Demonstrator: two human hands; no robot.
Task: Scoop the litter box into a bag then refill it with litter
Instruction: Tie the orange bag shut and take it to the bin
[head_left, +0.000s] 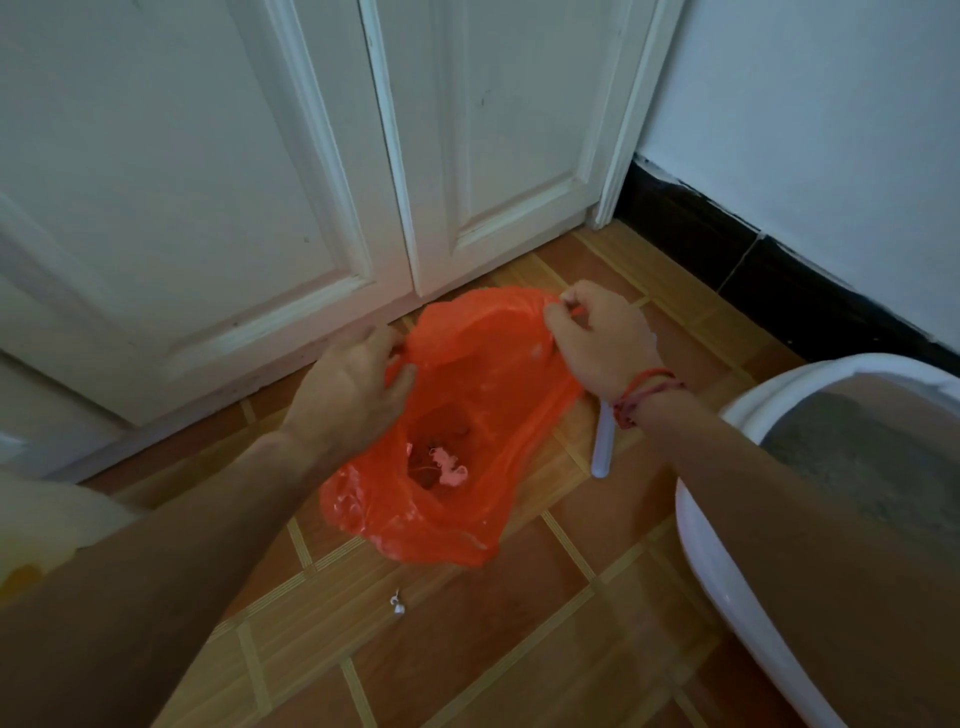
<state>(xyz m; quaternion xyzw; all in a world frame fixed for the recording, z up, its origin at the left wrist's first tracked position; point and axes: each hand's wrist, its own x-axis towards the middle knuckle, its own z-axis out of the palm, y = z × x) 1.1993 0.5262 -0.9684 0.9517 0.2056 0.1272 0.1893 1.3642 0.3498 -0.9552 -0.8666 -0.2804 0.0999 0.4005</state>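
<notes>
An orange plastic bag (457, 431) lies on the tiled floor in front of white doors, its mouth held wide. My left hand (358, 384) grips the bag's left rim. My right hand (597, 338), a red string at its wrist, pinches the bag's far right rim. Some pale scraps show at the bottom of the bag. The white litter box (727, 561) stands at the right with grey litter (857, 457) inside, partly hidden by my right forearm. A white handle (602, 447), perhaps the scoop's, lies on the floor under my right wrist.
White panelled doors (260, 182) close off the back. A white wall with a black skirting (753, 249) runs along the right. A small white scrap (397, 605) lies on the floor tiles. A yellowish thing (31, 535) sits at the left edge.
</notes>
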